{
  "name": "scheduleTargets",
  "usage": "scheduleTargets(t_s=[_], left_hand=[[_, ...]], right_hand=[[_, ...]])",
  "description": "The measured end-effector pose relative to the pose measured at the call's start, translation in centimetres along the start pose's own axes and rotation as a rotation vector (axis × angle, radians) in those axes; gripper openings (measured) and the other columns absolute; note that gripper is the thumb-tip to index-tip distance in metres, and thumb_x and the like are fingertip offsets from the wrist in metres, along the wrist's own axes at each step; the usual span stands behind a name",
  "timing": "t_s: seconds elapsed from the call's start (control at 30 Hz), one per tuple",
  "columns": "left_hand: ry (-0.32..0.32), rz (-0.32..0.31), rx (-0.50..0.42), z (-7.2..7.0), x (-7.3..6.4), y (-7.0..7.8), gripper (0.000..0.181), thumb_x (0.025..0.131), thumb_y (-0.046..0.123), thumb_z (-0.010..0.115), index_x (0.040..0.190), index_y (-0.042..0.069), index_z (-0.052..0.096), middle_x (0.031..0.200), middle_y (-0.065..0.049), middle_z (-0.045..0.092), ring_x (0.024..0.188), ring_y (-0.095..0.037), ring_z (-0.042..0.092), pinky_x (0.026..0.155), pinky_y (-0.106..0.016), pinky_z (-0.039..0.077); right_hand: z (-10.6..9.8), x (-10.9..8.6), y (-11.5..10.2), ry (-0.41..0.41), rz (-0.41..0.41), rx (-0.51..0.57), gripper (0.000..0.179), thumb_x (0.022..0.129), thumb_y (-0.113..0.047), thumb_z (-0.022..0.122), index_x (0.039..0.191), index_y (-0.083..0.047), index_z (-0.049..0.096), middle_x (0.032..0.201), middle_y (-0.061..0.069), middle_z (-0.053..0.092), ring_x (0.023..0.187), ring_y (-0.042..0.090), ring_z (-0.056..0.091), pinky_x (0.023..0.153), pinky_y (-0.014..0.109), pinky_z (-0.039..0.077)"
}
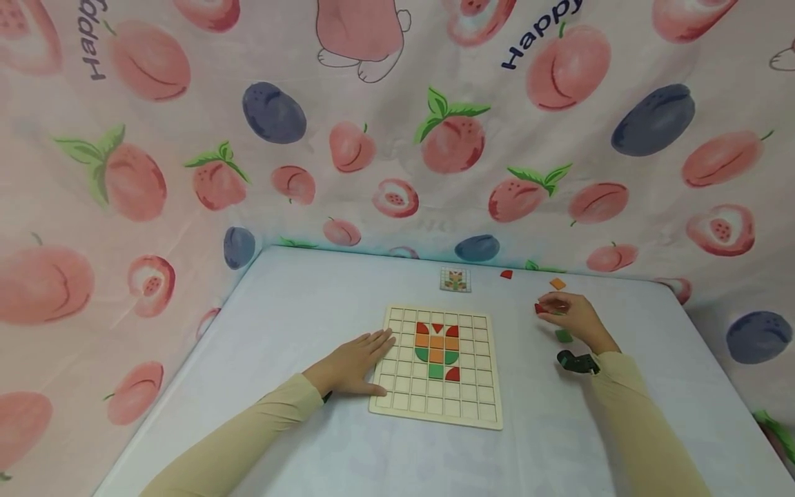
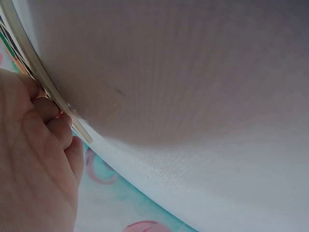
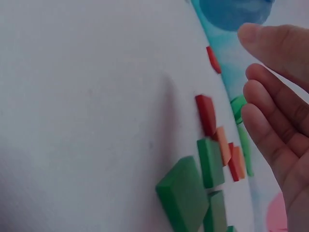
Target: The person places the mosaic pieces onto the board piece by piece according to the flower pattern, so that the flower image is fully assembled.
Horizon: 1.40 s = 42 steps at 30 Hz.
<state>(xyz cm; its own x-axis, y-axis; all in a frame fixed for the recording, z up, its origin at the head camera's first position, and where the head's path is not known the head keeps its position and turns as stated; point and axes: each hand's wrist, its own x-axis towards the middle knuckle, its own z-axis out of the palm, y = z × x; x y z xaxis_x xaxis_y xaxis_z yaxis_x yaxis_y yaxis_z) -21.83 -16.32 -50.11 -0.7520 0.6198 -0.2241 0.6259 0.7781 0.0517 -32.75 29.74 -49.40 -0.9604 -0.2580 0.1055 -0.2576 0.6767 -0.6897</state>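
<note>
A square wooden grid board [image 1: 404,397] lies on the table with red, orange and green pieces set in it. My left hand [image 1: 352,360] rests at its left edge, fingers straight over the rim. In the left wrist view the fingertips of that hand [image 2: 36,150] touch the board's edge [image 2: 41,72]. To the right, my right hand [image 1: 570,316] hovers over loose pieces, and its thumb and fingers stand apart. A red piece [image 1: 539,308] shows by its fingertips. The right wrist view has this red piece [image 3: 206,115] on the table, with nothing between the fingers of the hand [image 3: 289,111].
A small pattern card [image 1: 455,279] lies behind the board. Another red piece [image 1: 506,275] and an orange piece [image 1: 557,284] are near the back edge. Several green blocks, one in front [image 3: 186,193], lie close to the right hand. A fruit-patterned cloth [image 1: 397,159] hangs behind the table.
</note>
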Motion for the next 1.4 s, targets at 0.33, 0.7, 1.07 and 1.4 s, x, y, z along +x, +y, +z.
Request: scheduleTargets(t_s=[0.33, 0.7, 1.07, 1.4], left_hand=[[-0.013, -0.006, 0.004, 0.0, 0.2, 0.0, 0.101, 0.081, 0.071, 0.049, 0.152, 0.008, 0.012, 0.16, -0.008, 0.01, 0.147, -0.021, 0.013, 0.119, -0.037, 0.02], [-0.013, -0.01, -0.006, 0.3, 0.4, 0.0, 0.102, 0.081, 0.071, 0.049, 0.152, 0.008, 0.012, 0.16, -0.008, 0.009, 0.147, -0.021, 0.013, 0.119, -0.037, 0.02], [-0.014, -0.023, -0.027, 0.1, 0.1, 0.2, 0.102, 0.08, 0.07, 0.052, 0.152, 0.009, 0.012, 0.16, -0.007, 0.01, 0.147, -0.02, 0.013, 0.12, -0.037, 0.019], [-0.007, -0.019, -0.012, 0.2, 0.0, 0.0, 0.102, 0.081, 0.07, 0.052, 0.152, 0.009, 0.012, 0.16, -0.008, 0.01, 0.147, -0.021, 0.013, 0.119, -0.037, 0.019]], right_hand=[[0.3, 0.9, 2.1, -0.02, 0.086, -0.086, 0.038, 0.081, -0.013, 0.073, 0.112, 0.006, 0.063, 0.106, 0.025, 0.066, 0.095, 0.035, 0.063, 0.088, 0.048, 0.052], [0.5, 1.4, 1.4, -0.067, 0.037, -0.153, 0.024, 0.078, -0.007, 0.074, 0.098, 0.003, 0.067, 0.087, 0.015, 0.067, 0.08, 0.021, 0.06, 0.071, 0.029, 0.05], [2.2, 0.7, -0.3, -0.141, 0.004, -0.171, 0.025, 0.073, -0.015, 0.079, 0.092, -0.003, 0.068, 0.081, 0.006, 0.065, 0.074, 0.013, 0.055, 0.065, 0.021, 0.048], [2.9, 0.9, -0.8, -0.203, -0.007, -0.167, 0.022, 0.075, -0.007, 0.076, 0.096, -0.001, 0.072, 0.091, 0.012, 0.065, 0.079, 0.018, 0.057, 0.071, 0.03, 0.051]])
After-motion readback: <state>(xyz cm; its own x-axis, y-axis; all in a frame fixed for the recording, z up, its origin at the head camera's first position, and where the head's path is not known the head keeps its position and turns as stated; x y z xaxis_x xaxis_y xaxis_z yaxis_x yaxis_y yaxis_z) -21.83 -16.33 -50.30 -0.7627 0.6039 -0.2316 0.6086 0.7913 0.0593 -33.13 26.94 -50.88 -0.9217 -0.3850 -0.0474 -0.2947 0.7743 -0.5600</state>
